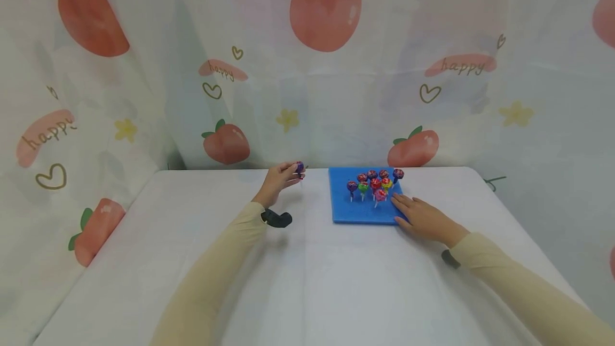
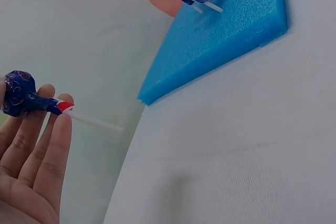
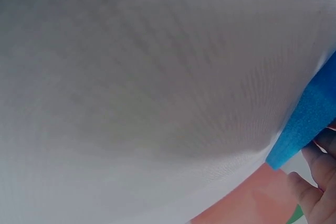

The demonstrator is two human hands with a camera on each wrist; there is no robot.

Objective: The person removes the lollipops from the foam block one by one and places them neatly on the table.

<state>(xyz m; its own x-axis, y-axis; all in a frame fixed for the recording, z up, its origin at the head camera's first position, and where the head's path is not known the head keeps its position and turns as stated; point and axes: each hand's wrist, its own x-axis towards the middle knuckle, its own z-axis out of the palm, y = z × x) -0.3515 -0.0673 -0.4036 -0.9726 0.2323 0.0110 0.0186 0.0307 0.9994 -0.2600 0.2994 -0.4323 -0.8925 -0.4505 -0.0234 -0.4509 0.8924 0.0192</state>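
Observation:
A lollipop (image 2: 22, 94) in a dark blue wrapper is pinched by its candy end in my left hand (image 1: 278, 181), above the table left of the blue foam board (image 1: 343, 212). Its white stick (image 2: 97, 124) points away from the fingers in the left wrist view. Several wrapped lollipops (image 1: 375, 183) in purple, red, green, yellow and pink stand stick-down in the board. Against the board's right edge rests my right hand (image 1: 427, 220), fingers fairly straight; in the right wrist view its fingers (image 3: 310, 195) lie partly out of frame beside the blue foam.
A white cloth covers the table (image 1: 307, 282). Behind it hangs a printed curtain (image 1: 326, 95) with peaches, hearts and flowers. Dark wrist straps (image 1: 277, 219) show under the sleeves.

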